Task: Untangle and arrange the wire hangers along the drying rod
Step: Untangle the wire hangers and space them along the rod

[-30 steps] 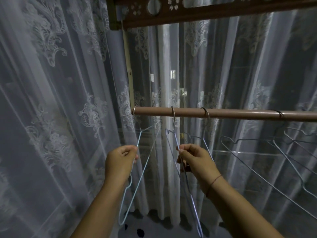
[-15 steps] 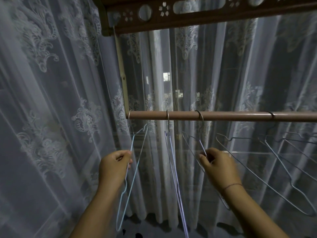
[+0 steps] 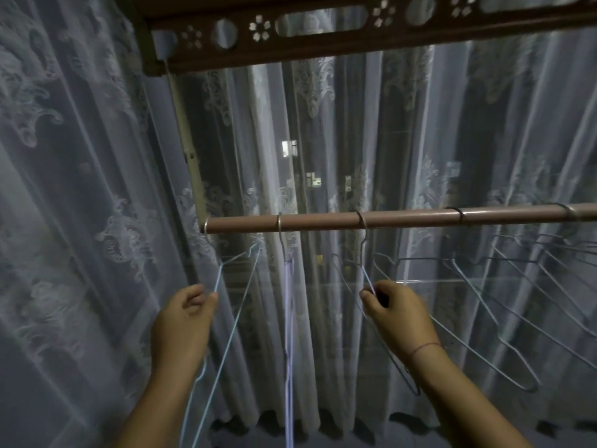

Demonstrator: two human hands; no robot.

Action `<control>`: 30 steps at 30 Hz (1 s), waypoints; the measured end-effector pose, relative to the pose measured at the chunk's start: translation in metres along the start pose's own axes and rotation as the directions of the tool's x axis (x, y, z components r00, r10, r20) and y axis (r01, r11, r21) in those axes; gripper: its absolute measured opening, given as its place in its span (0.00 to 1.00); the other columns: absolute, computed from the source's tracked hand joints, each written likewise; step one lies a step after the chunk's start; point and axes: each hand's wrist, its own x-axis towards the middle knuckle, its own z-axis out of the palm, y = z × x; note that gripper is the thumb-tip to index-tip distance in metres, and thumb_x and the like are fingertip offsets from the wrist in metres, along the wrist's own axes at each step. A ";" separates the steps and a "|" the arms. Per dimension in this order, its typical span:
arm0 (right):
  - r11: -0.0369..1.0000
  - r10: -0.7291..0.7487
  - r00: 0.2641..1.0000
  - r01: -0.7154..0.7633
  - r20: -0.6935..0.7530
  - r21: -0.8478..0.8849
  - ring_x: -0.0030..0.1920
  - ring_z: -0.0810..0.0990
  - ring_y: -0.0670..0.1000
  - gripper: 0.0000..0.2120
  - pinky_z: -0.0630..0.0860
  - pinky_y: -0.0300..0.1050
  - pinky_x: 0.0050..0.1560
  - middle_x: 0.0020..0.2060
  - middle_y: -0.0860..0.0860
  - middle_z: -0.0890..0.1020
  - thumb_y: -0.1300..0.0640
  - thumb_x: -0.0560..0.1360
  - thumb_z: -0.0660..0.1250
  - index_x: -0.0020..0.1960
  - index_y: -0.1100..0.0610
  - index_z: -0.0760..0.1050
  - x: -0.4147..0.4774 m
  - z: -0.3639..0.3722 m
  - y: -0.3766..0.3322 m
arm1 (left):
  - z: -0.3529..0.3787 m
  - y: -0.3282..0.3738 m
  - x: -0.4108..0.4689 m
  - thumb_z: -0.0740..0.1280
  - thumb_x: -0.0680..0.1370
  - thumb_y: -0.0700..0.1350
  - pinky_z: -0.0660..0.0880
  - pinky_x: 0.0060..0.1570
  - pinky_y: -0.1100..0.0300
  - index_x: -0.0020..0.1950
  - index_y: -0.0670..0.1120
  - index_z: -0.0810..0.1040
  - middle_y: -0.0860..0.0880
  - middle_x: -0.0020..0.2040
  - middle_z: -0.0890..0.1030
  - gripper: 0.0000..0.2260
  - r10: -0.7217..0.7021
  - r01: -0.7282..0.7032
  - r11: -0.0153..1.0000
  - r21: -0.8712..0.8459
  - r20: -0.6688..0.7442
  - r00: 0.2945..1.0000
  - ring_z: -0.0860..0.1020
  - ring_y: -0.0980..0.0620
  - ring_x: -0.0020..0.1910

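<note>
Since wire looks light, springy (snag-prone): left hand (image 3: 184, 321) pinches pale-blue wire hanger (image 3: 240, 302) at shoulder; right hand (image 3: 400, 315) pinches thin grey wire hanger (image 3: 367, 278) below neck.

Dim bluish indoor light, night dark behind the sheer curtain (image 3: 80, 221), a few small lit windows (image 3: 289, 148) glowing through it, faint sheen along the rod (image 3: 403, 218), soft focus throughout, wide-angle bending at the edges

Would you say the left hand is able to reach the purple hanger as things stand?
Probably, once freed: the left hand grips the light blue hanger, whose other wire alone crosses the gap to the purple hanger.
</note>
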 end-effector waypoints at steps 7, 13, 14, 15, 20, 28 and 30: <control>0.991 -0.131 0.934 0.134 -0.332 -0.014 0.44 0.78 0.49 0.05 0.77 0.46 0.47 0.42 0.49 0.79 0.56 0.73 0.66 0.47 0.55 0.77 -0.015 -0.044 -0.001 | -0.002 0.049 -0.027 0.69 0.74 0.46 0.70 0.56 0.48 0.60 0.49 0.75 0.46 0.59 0.74 0.15 0.269 -0.260 0.963 0.077 -0.163 0.949 0.73 0.45 0.58; 0.972 -0.029 0.883 -0.084 -0.469 -0.220 0.55 0.75 0.60 0.12 0.73 0.58 0.56 0.52 0.56 0.78 0.56 0.71 0.69 0.54 0.57 0.77 -0.002 -0.077 0.036 | 0.024 0.088 -0.069 0.69 0.74 0.43 0.68 0.46 0.73 0.45 0.58 0.75 0.55 0.48 0.77 0.09 0.485 -0.473 0.871 -0.133 0.074 0.872 0.76 0.59 0.45; 0.972 0.010 0.904 -0.109 -0.427 -0.208 0.54 0.75 0.58 0.12 0.73 0.56 0.55 0.51 0.55 0.79 0.55 0.72 0.68 0.55 0.57 0.77 -0.002 -0.078 0.039 | 0.030 0.091 -0.074 0.69 0.74 0.44 0.68 0.46 0.74 0.44 0.59 0.75 0.56 0.47 0.77 0.09 0.488 -0.468 0.869 -0.159 0.129 0.863 0.76 0.60 0.47; 0.977 0.053 0.924 -0.126 -0.379 -0.172 0.51 0.76 0.55 0.11 0.73 0.51 0.51 0.48 0.53 0.80 0.55 0.73 0.67 0.54 0.56 0.77 -0.002 -0.077 0.041 | 0.036 0.093 -0.078 0.69 0.74 0.44 0.68 0.47 0.73 0.44 0.59 0.75 0.57 0.47 0.78 0.09 0.481 -0.453 0.874 -0.177 0.182 0.857 0.76 0.60 0.49; 0.990 0.096 0.954 -0.122 -0.284 -0.077 0.40 0.80 0.54 0.08 0.77 0.53 0.44 0.35 0.52 0.82 0.54 0.76 0.63 0.42 0.56 0.77 0.001 -0.069 0.040 | 0.048 0.093 -0.091 0.68 0.74 0.43 0.70 0.49 0.70 0.45 0.55 0.78 0.57 0.47 0.78 0.06 0.449 -0.398 0.892 -0.214 0.317 0.836 0.76 0.63 0.49; 0.997 0.020 0.966 -0.040 -0.258 -0.072 0.36 0.79 0.52 0.08 0.78 0.55 0.43 0.33 0.52 0.80 0.54 0.76 0.62 0.42 0.55 0.77 0.000 -0.045 0.025 | 0.045 0.086 -0.091 0.68 0.74 0.45 0.70 0.49 0.70 0.46 0.54 0.79 0.58 0.47 0.78 0.04 0.463 -0.425 0.886 -0.182 0.352 0.814 0.76 0.61 0.49; 0.997 0.022 0.966 -0.041 -0.256 -0.066 0.37 0.79 0.52 0.08 0.78 0.54 0.43 0.34 0.52 0.81 0.54 0.77 0.62 0.43 0.54 0.77 -0.001 -0.042 0.022 | 0.045 0.084 -0.091 0.68 0.74 0.45 0.71 0.50 0.69 0.47 0.53 0.79 0.58 0.48 0.78 0.04 0.472 -0.435 0.881 -0.185 0.361 0.804 0.76 0.62 0.49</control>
